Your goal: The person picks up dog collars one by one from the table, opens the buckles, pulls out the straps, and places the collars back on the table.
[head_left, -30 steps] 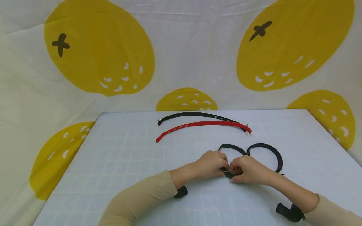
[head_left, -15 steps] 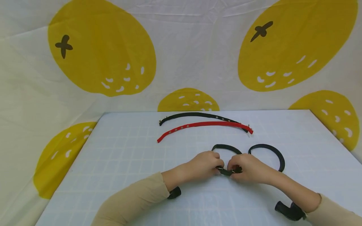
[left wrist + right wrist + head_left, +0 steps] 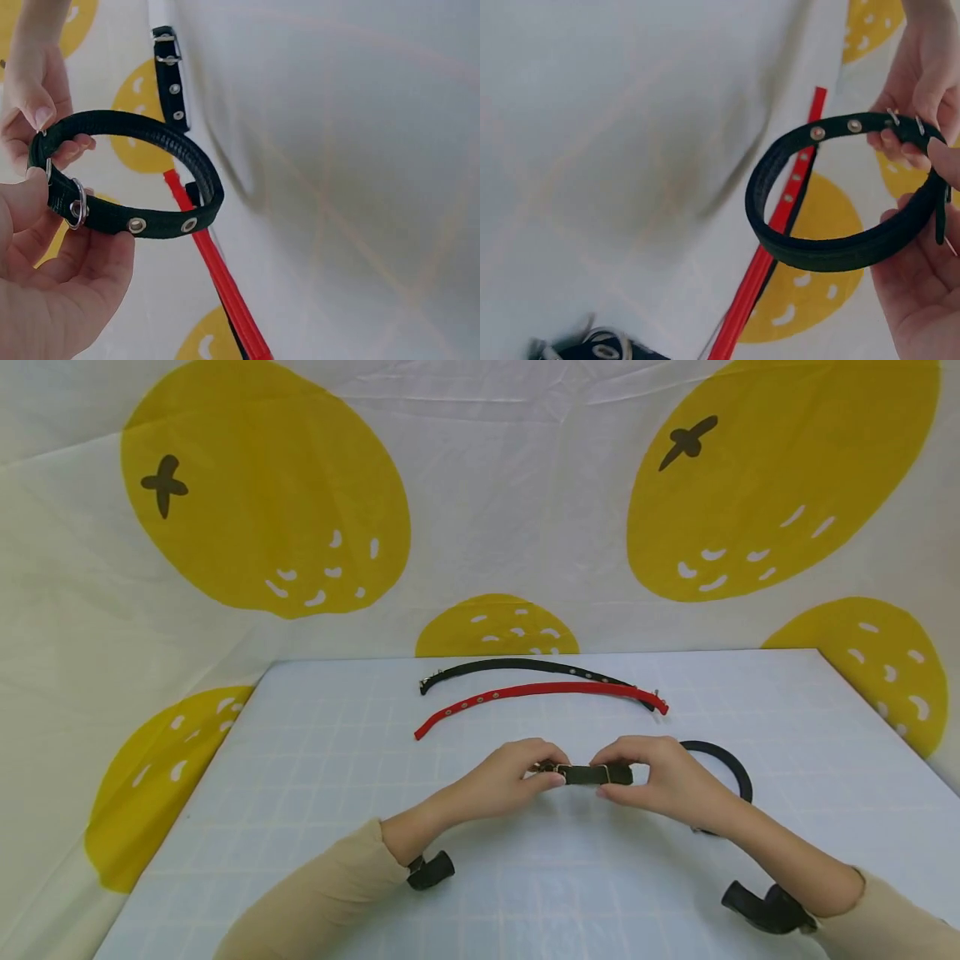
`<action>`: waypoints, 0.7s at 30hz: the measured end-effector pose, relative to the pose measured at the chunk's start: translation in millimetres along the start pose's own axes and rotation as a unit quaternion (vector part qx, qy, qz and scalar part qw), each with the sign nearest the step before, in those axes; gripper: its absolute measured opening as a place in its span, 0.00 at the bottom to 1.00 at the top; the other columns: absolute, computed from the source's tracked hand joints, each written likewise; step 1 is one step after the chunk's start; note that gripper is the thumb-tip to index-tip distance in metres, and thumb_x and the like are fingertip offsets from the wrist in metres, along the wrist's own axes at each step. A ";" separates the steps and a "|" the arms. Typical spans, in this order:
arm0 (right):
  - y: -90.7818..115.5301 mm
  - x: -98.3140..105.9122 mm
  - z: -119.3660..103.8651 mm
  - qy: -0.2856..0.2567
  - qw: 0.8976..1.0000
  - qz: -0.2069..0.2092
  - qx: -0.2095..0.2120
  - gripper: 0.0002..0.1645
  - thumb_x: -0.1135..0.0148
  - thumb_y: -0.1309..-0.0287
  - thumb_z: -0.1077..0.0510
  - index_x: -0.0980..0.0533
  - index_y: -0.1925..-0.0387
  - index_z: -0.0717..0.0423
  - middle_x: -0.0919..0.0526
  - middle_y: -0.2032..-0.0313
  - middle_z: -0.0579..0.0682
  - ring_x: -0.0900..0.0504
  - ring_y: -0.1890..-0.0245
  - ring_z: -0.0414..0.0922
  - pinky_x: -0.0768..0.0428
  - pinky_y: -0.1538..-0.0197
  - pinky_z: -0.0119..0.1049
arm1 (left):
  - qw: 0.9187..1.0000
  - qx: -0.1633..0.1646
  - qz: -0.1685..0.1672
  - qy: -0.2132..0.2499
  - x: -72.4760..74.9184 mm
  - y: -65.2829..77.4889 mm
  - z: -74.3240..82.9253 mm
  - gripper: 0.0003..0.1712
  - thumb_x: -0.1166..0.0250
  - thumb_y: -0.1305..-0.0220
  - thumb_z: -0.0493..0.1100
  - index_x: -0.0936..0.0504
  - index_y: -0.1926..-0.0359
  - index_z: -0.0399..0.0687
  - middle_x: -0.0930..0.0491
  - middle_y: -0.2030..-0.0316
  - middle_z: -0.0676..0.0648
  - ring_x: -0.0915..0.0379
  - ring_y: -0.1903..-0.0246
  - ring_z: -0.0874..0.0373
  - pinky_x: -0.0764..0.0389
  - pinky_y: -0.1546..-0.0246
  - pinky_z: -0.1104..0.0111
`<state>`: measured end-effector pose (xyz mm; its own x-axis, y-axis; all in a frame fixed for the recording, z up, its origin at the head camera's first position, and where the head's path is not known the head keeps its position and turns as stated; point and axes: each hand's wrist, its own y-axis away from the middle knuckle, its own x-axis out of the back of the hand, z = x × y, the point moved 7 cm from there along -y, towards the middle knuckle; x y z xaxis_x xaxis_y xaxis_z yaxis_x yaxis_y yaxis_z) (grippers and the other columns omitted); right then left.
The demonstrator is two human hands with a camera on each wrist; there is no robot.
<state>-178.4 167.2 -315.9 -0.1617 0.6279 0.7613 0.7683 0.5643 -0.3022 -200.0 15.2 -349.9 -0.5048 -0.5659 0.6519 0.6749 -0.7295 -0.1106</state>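
Observation:
A dark green-black collar (image 3: 585,774), buckled into a ring, is held up over the table between both hands. It has metal eyelets and a wire ring, seen in the left wrist view on the band (image 3: 165,225). My left hand (image 3: 517,772) pinches it at the buckle part, thumb against the band. On the other side, my right hand (image 3: 652,772) grips the strap end between thumb and fingers. The right wrist view has the loop (image 3: 825,255) standing out from both hands, its middle hollow.
Another black collar (image 3: 723,754) lies looped on the table, partly behind the right forearm. Farther back, a red collar (image 3: 555,687) and a black collar (image 3: 510,663) lie stretched out, crossing at the right. A lemon-patterned cloth (image 3: 517,527) hangs behind the table.
Both hands have lifted the collar off the tabletop and turned it so the buckled part faces the head camera. The left hand has shifted left; the looped collar stays on the table.

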 end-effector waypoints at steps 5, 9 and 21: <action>-3.3 1.5 -5.5 -0.022 1.000 0.020 0.005 0.15 0.28 0.53 0.55 0.20 0.60 0.44 0.20 0.68 0.33 0.24 0.69 0.34 0.22 0.64 0.32 | 0.999 0.012 0.008 0.043 7.3 8.1 -0.1 0.10 0.42 0.34 0.42 0.22 0.52 0.50 0.23 0.60 0.58 0.29 0.58 0.66 0.26 0.53 0.73; -6.7 2.8 -10.0 -0.044 0.999 0.024 0.005 0.14 0.29 0.52 0.56 0.19 0.61 0.45 0.19 0.69 0.34 0.23 0.70 0.35 0.20 0.59 0.34 | 0.998 0.022 0.018 0.059 10.8 13.0 0.8 0.11 0.43 0.33 0.44 0.22 0.52 0.51 0.23 0.60 0.58 0.29 0.58 0.67 0.26 0.54 0.73; -15.9 3.1 -17.1 -0.080 0.996 0.025 -0.026 0.12 0.30 0.50 0.56 0.19 0.60 0.50 0.18 0.68 0.38 0.22 0.69 0.38 0.20 0.62 0.31 | 0.973 -0.111 0.161 -0.123 29.6 23.6 37.3 0.16 0.32 0.44 0.44 0.21 0.54 0.48 0.25 0.61 0.54 0.30 0.59 0.62 0.26 0.57 0.74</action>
<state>-180.5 151.0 -298.9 -0.2163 0.7335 0.6444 0.8080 0.5050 -0.3036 -178.9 -4.4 -305.3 -0.1237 -0.6903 0.7128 0.6311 -0.6091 -0.4803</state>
